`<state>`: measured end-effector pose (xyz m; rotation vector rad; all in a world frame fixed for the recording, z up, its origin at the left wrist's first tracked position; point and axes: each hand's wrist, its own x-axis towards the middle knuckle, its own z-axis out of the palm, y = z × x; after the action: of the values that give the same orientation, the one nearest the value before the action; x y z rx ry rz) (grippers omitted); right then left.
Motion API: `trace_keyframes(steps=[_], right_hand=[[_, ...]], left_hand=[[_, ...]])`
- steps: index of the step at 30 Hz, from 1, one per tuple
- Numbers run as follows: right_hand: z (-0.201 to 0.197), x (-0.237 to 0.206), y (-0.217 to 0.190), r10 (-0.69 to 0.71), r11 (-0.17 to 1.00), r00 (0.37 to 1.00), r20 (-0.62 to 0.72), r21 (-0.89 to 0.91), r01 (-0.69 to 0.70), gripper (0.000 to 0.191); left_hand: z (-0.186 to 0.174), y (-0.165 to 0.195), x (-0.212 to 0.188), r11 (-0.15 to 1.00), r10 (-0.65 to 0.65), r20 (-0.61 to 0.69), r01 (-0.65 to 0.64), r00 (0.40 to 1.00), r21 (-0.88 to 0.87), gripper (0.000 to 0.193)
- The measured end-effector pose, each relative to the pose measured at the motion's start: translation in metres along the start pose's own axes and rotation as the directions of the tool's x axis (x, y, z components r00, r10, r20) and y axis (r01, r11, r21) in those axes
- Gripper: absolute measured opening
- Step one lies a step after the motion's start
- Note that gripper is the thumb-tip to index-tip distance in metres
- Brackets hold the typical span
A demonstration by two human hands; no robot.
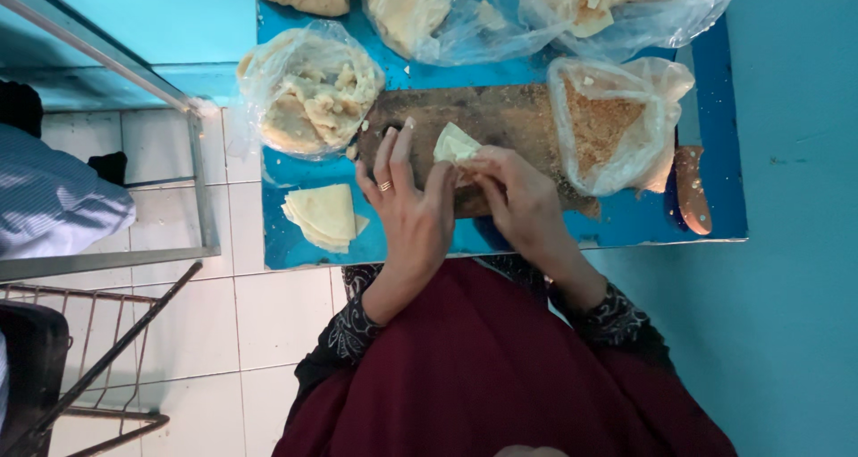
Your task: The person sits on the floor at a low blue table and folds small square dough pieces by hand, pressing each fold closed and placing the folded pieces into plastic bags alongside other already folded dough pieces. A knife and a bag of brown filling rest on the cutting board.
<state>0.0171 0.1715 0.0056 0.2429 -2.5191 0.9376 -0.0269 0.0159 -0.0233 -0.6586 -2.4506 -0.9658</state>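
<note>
So the blue counter [295, 243] is carrying a wooden board [500, 122] and bags of filling [308, 91]; both hands, left hand [407, 211] and right hand [514, 193], are pinching shut on one folded dough wrapper [454, 142] over the board; pinching too hard is probably risking a tear, spilling whatever's inside.

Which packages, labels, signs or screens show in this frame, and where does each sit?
No labels, signs or screens; only clear plastic bags on the blue table.
Clear bag of pale dough scraps: left of the wooden board, rounded.
Clear bag of brown crumbs: on the board's right end, triangular fill.
Clear bag of pale folded pieces: top right.
Clear bag of pale dough: top centre.
</note>
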Motion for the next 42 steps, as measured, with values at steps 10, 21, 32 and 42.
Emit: trace_keyframes(steps=[10,21,32,42], right_hand=[[-0.034,0.028,0.026,-0.176,0.984,0.937,0.301,0.069,0.162,0.037],[-0.009,0.046,0.026,0.178,0.972,0.95,0.255,0.103,-0.21,0.017],[-0.015,0.045,0.034,-0.15,0.987,0.965,0.214,-0.021,0.158,0.01],[-0.007,0.049,0.041,-0.04,0.991,0.982,0.182,-0.116,0.062,0.01]], left_hand=[[-0.02,-0.021,0.011,0.947,0.279,0.102,-0.292,0.955,0.133,0.009],[-0.012,-0.025,0.029,0.959,0.27,0.133,-0.278,0.954,0.047,0.01],[-0.001,-0.028,0.048,0.982,0.174,0.115,-0.163,0.978,-0.098,0.014],[0.001,-0.035,0.045,0.941,0.32,0.178,-0.334,0.931,0.057,0.011]])
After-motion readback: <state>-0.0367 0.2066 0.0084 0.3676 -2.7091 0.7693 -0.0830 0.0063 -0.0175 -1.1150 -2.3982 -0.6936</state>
